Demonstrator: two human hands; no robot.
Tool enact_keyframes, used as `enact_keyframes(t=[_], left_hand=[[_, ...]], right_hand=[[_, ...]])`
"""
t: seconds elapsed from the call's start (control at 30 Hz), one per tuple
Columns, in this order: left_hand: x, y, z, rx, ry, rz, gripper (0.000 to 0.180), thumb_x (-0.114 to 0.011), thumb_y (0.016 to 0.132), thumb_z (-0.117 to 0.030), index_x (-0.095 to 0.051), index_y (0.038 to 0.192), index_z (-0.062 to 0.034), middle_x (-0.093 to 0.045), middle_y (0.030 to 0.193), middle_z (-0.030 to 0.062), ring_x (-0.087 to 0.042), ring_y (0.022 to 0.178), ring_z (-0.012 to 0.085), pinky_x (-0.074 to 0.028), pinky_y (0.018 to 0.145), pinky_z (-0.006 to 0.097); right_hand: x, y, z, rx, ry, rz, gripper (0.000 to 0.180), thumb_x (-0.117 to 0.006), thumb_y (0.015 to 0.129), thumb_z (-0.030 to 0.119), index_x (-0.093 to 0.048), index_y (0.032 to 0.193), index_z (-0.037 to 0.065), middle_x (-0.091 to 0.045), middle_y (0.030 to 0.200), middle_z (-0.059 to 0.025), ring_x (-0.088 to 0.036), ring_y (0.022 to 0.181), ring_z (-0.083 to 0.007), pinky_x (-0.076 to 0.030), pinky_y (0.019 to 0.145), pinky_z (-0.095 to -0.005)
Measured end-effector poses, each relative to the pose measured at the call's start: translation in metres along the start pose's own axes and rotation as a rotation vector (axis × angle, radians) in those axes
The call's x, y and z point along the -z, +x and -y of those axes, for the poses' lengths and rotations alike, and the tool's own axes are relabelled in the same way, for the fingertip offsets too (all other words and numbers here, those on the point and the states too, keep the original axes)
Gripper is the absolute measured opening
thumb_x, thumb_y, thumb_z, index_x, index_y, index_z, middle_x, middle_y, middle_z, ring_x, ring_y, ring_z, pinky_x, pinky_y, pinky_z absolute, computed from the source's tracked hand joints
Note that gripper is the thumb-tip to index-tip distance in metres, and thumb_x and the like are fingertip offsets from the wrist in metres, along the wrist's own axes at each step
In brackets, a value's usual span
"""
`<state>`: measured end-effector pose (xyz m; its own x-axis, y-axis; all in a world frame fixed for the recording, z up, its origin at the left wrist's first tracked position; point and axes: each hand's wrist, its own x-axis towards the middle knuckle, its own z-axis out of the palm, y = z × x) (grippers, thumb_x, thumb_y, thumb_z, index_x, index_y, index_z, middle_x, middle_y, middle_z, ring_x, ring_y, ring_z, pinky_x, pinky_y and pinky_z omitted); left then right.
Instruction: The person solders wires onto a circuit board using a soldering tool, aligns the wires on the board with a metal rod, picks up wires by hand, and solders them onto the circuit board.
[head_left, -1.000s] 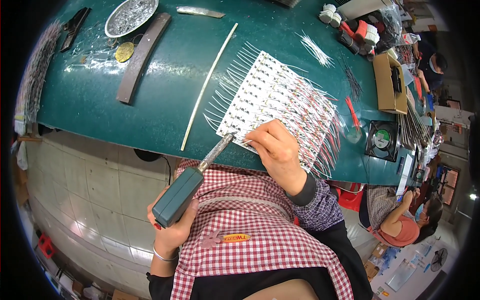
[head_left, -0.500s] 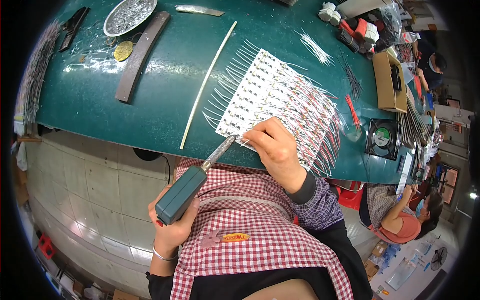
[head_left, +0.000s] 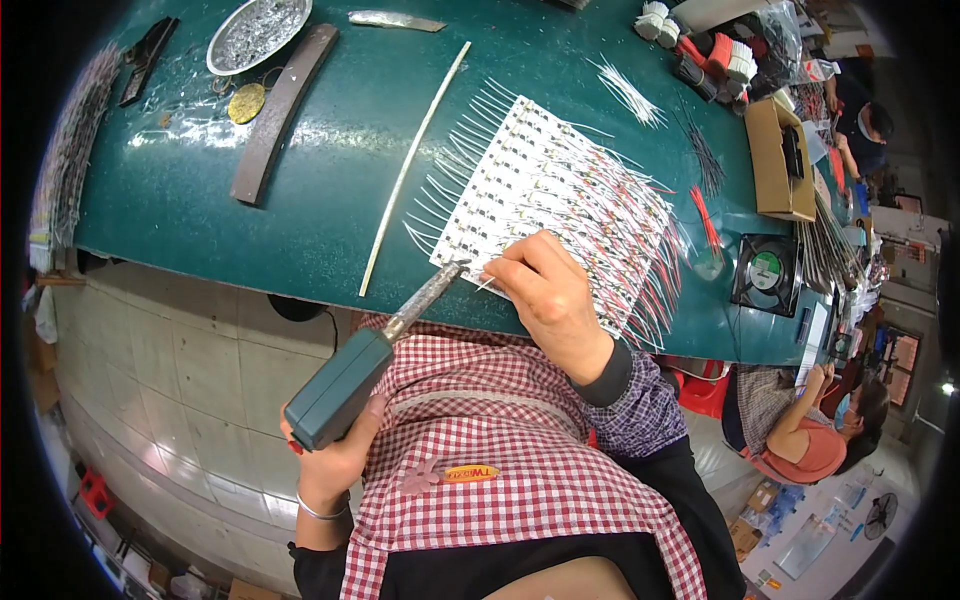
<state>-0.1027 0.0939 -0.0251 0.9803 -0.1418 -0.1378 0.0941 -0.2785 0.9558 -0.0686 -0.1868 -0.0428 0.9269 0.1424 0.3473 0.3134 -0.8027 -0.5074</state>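
Observation:
My left hand [head_left: 340,462] is wrapped round the dark green handle of a soldering iron [head_left: 342,385]. Its long metal tip reaches up to the near left corner of a white circuit board panel [head_left: 515,185]. Rows of small parts cover the panel, with white wires sticking out on its left and red, white and dark wires across its right half. Just right of the iron's tip, my right hand [head_left: 553,305] pinches a short white wire [head_left: 487,282] over the panel's near edge.
A long pale strip [head_left: 415,165] lies left of the panel. Farther left are a brown bar [head_left: 285,118], a yellow sponge [head_left: 246,102] and a metal dish [head_left: 257,38]. Loose wires [head_left: 628,95], a black fan [head_left: 766,275] and a cardboard box [head_left: 775,160] sit rightward. Another person [head_left: 808,440] sits at right.
My left hand and the soldering iron have moved slightly down and left, drawing the tip away from the right fingers. My right hand has barely moved and still pinches the wire.

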Motion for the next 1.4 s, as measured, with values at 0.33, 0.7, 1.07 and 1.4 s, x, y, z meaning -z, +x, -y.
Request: enact_keyframes(t=[0.33,0.7,1.07,1.4], left_hand=[[0.057,-0.01,0.0,0.141,0.201,-0.328,0.043,-0.075,0.084,-0.003,-0.061,0.124,0.0027,-0.067,0.117,0.0146,-0.066,0.099,0.0204,-0.051,0.089,0.032],[0.117,0.043,-0.124,-0.295,0.242,-0.604,0.047,-0.074,0.085,-0.007,-0.056,0.128,0.0048,-0.064,0.111,0.0151,-0.057,0.082,0.0186,-0.043,0.072,0.029],[0.058,0.099,-0.077,-0.055,-0.351,-0.281,0.038,-0.07,0.083,-0.01,-0.06,0.118,0.0023,-0.059,0.112,0.014,-0.048,0.058,0.0077,-0.037,0.05,0.022],[0.024,0.107,-0.039,0.077,-0.461,-0.144,0.037,-0.064,0.086,-0.003,-0.054,0.119,0.0095,-0.061,0.111,0.0228,-0.046,0.048,0.0101,-0.037,0.041,0.02]], right_hand=[[0.01,0.0,0.002,-0.023,0.05,-0.033,0.021,-0.077,0.069,-0.006,-0.07,0.087,0.002,-0.061,0.079,-0.0076,-0.06,0.074,-0.0237,-0.049,0.062,-0.0343],[0.106,0.057,-0.101,-0.118,-0.105,-0.255,0.004,-0.072,0.079,0.004,-0.072,0.083,0.004,-0.062,0.081,-0.0095,-0.062,0.077,-0.0283,-0.051,0.067,-0.0376],[0.147,0.056,-0.199,-0.288,-0.474,-0.181,0.036,-0.076,0.072,0.0,-0.072,0.107,0.006,-0.065,0.105,-0.0116,-0.059,0.104,-0.0328,-0.049,0.09,-0.0407],[0.165,0.012,-0.23,-0.537,-0.562,-0.142,0.012,-0.075,0.077,0.006,-0.07,0.087,0.001,-0.063,0.094,-0.0113,-0.059,0.096,-0.0312,-0.05,0.084,-0.0408]])
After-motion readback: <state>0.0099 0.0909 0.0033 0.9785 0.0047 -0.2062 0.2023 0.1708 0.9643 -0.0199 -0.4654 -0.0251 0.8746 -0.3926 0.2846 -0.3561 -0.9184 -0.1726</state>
